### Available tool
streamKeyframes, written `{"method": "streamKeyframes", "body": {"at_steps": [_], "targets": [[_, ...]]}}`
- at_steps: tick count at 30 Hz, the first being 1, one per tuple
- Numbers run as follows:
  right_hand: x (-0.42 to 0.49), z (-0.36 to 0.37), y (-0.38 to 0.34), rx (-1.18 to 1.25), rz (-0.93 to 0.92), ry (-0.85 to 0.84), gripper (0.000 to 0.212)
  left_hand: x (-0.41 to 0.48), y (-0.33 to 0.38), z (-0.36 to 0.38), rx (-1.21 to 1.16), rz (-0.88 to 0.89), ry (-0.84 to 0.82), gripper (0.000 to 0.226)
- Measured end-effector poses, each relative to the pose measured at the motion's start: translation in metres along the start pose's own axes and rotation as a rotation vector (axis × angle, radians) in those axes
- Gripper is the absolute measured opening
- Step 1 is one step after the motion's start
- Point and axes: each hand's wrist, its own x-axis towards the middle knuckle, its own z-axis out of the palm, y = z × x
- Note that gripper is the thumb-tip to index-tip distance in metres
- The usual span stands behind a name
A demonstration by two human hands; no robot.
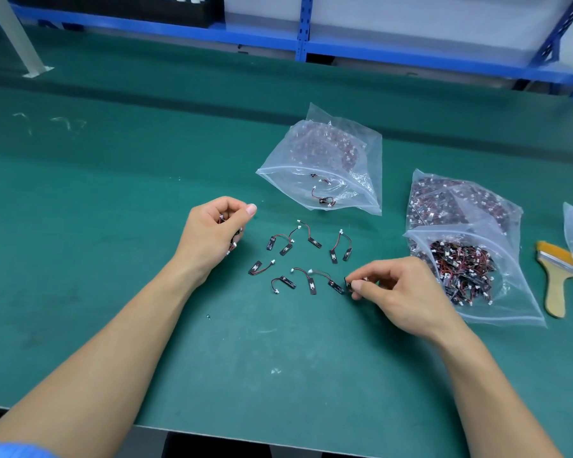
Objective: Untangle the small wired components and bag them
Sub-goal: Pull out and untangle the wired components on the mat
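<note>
Small black wired components (314, 242) lie untangled at the centre of the green desk (113, 259); the left hand (217, 233) clutches several, the right hand (401, 292) pinches one. The clear plastic bag (361, 193) behind is part-filled (a tangled bagful (510, 305) waits near the right edge).

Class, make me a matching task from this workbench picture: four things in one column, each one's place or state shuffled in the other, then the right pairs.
1. left hand
2. right hand
3. yellow-bristled wooden brush
4. loose black wired components

A. lies far right on the green table mat
B. grips a bunch of components
C. spread out between the hands
D. pinches one component

Pairs: 1-B, 2-D, 3-A, 4-C
</note>
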Motion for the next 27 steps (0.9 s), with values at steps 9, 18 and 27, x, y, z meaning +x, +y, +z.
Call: {"method": "streamKeyframes", "body": {"at_steps": [9, 18, 27], "targets": [[0.003, -0.006, 0.008, -0.202, -0.046, 0.167, 0.012, 0.0, 0.0, 0.0, 0.004, 0.004, -0.006, 0.021], [0.008, -0.016, 0.007, -0.422, 0.037, -0.013, 0.023, 0.0, 0.001, -0.001, 0.021, 0.015, -0.006, 0.025], [0.033, -0.009, 0.002, 0.001, 0.002, 0.204, 0.014, 0.002, -0.004, -0.004, 0.096, 0.035, 0.018, 0.025]]}}
